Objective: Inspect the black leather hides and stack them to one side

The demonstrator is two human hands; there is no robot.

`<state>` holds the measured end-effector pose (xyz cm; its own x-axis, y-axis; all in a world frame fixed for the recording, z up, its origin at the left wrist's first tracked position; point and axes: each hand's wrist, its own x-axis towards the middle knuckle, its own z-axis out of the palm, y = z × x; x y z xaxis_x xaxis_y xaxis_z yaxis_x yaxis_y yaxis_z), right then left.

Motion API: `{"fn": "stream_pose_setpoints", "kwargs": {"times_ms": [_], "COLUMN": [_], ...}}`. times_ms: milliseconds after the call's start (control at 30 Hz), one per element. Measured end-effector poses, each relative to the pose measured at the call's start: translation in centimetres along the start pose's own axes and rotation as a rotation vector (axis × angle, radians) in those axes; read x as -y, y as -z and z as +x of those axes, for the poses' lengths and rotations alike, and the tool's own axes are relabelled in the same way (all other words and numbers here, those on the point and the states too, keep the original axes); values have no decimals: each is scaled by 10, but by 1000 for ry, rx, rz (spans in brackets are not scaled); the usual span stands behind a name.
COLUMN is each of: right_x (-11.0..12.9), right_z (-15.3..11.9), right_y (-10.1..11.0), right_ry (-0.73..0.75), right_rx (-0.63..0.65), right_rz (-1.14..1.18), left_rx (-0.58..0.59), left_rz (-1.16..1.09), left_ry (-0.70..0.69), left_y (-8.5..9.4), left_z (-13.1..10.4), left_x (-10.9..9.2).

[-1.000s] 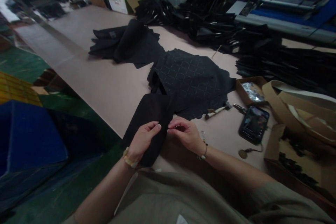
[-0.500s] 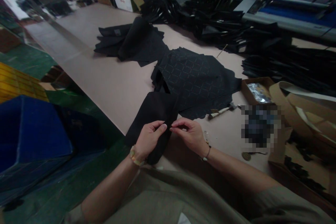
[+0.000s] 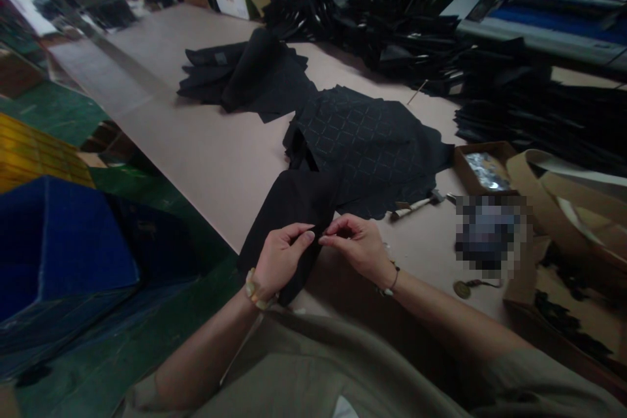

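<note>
A plain black fabric piece lies over the near edge of the table, partly under my left hand. That hand pinches the fabric's right edge between thumb and fingers. Close beside it, my right hand has thumb and fingertips pressed together at the same edge; whatever sits in them is too small to make out. Just beyond, a stack of black quilted-pattern fabric panels touches the piece. A hammer with a pale handle rests by the stack's lower right side.
Farther back lies folded black fabric. On the right are a small box of shiny metal parts, a carton with black pieces and a round tag. Blue bins stand left of the table. Black pieces line the back.
The view has shifted slightly. Both hands keep their pinch at the fabric's edge, with the right hand's fingers only slightly moved.
</note>
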<state>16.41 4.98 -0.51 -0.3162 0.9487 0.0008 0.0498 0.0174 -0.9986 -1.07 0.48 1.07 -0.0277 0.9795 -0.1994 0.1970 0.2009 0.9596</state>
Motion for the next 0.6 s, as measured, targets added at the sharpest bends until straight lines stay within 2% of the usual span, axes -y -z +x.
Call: {"fn": "stream_pose_setpoints", "kwargs": {"times_ms": [300, 433, 600], "right_x": [6, 3, 0], "right_z": [1, 0, 2], "right_y": [1, 1, 4], "right_ry": [-36, 13, 15], "right_rx": [13, -4, 51], "right_rz": [104, 120, 174], "left_rx": [-5, -22, -12], "left_rz": [74, 133, 233], "left_ry": [-174, -255, -344], "left_y": [-1, -1, 1], "left_z": [-2, -2, -4], "left_x": [-12, -14, -13]}}
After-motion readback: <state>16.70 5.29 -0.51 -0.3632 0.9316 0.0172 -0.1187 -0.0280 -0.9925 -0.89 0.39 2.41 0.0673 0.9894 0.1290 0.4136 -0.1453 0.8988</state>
